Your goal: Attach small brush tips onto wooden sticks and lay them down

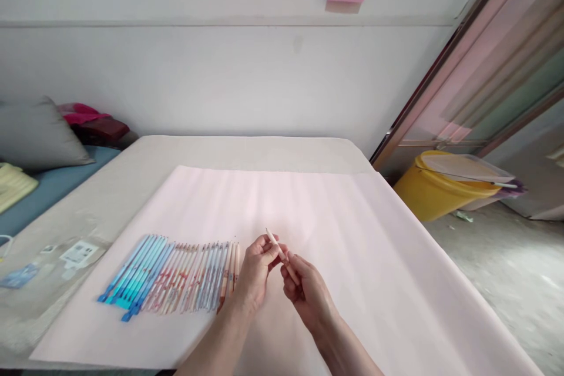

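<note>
A slim, pale peach pen (274,241) is held between my two hands above the table, its pointed tip up and to the left. My left hand (261,264) pinches it near the tip end. Lower down, the fingers of my right hand (306,286) close round its other end, which is partly hidden. To the left of my hands lies a row of pens (189,276) side by side: blue and turquoise ones at the left, then several clear ones with pink, red and grey patterns. A few peach ones (229,270) end the row beside my left wrist.
A pale pink sheet (352,235) covers most of the table. Clear plastic packaging (79,252) with a label lies at the left. Beyond the right edge stands a yellow bucket (423,188); a grey cushion (39,135) is at far left. A white wall (220,82) rises behind.
</note>
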`<action>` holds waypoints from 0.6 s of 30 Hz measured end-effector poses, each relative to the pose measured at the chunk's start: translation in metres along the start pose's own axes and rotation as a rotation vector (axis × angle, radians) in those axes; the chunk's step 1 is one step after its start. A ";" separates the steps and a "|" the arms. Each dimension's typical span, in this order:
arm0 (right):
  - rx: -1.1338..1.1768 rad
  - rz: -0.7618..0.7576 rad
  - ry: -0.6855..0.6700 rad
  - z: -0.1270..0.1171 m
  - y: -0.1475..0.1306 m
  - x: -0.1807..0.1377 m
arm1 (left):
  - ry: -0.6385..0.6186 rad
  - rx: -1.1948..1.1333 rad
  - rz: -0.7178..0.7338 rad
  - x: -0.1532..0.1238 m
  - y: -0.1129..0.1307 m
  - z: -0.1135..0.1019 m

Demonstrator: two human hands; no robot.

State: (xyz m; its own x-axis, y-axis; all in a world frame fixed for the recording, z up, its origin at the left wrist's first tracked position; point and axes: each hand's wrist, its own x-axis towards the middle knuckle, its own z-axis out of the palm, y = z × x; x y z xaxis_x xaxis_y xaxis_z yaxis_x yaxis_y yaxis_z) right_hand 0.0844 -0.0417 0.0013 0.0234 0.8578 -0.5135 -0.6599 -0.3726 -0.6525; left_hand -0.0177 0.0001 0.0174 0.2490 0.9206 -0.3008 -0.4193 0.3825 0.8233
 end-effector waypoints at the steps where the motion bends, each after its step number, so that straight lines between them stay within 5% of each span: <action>1: 0.000 -0.012 0.047 0.000 0.000 0.000 | 0.001 0.005 -0.003 0.000 0.000 0.000; 7: -0.040 -0.055 0.148 -0.005 -0.001 0.001 | -0.003 0.058 -0.041 -0.002 0.000 -0.001; 18: 0.018 -0.020 0.102 -0.003 -0.001 0.002 | 0.022 -0.059 -0.029 0.006 -0.002 -0.009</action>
State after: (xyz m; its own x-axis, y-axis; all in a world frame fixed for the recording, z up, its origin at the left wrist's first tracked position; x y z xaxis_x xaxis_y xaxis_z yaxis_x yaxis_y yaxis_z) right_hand 0.0879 -0.0408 -0.0007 0.1128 0.8242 -0.5549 -0.6716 -0.3484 -0.6539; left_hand -0.0235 0.0059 0.0097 0.2432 0.9102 -0.3353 -0.4632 0.4127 0.7843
